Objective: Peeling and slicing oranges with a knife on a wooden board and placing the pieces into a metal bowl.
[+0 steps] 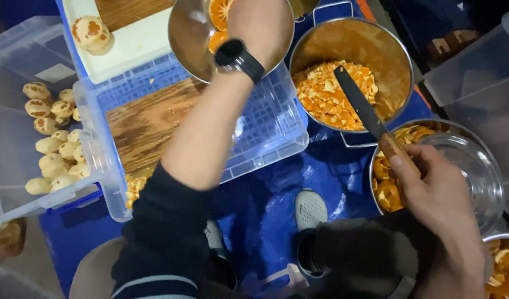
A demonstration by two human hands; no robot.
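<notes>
I see my left hand (260, 25) reaching into the steel bowl (182, 39) at the top, where peeled orange halves (218, 14) lie; the hand covers the fruit, so I cannot tell whether its fingers have closed on a piece or only rest on it. A black watch (239, 57) sits on that wrist. My right hand (431, 194) is wrapped firmly around the wooden handle of a knife (365, 108), whose dark blade points up and left over the rim of the big pot of orange peel (332, 94). Judging by this, the step in hand is fetching the next orange from the bowl while the knife waits; the next move calls for bringing the fruit back toward the blade, which is well apart from the bowl now. Just beneath the knife hand stands a pot of cut orange pieces (384, 188) with a glass lid (470, 171) beside it. The wooden board (149, 122) lies in the clear crate (265, 127), peeled fruit (52, 144) heaped at far left
</notes>
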